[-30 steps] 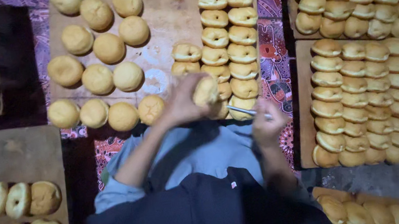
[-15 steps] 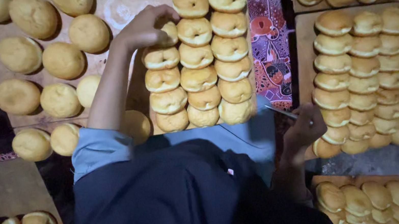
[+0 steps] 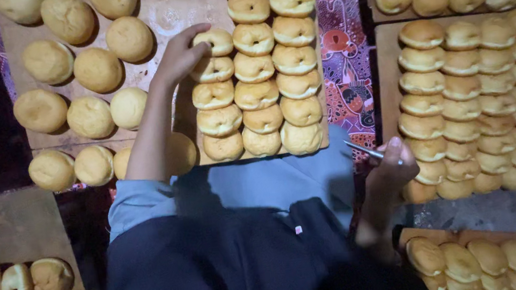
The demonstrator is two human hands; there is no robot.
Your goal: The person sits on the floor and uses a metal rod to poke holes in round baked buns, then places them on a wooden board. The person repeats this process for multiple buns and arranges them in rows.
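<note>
Near: lap in dark apron over blue cloth (image 3: 237, 187). Bun trays at both lower corners: sliced buns lower left (image 3: 17, 283), whole ones lower right (image 3: 486, 261).

Right hand (image 3: 391, 170): closed around a thin metal blade (image 3: 365, 149), tip pointing left and up, held low beside the right knee, clear of all bread. Just beyond it, a full board of stacked split buns (image 3: 497, 93) in tight overlapping rows.

Left hand (image 3: 177, 59): arm stretched forward, fingers curled over the near-left column of the centre board (image 3: 173, 6), touching a split bun (image 3: 212, 41) at the top of that column. Whether the bun is pinched or only pressed cannot be told; the fingertips hide the contact.

Centre board, right half: three columns of split buns, slits up, packed edge to edge. Left half: round uncut buns (image 3: 95, 67), spaced apart, more spilling toward the near edge.

Far: patterned purple-red cloth (image 3: 342, 54) between boards; another stacked tray at upper right.

Handling note, as judgement: seat the bun snug against its neighbours, slit upward, with light pressure so the soft crumb is not dented; keep the blade parked away from the reaching forearm.
</note>
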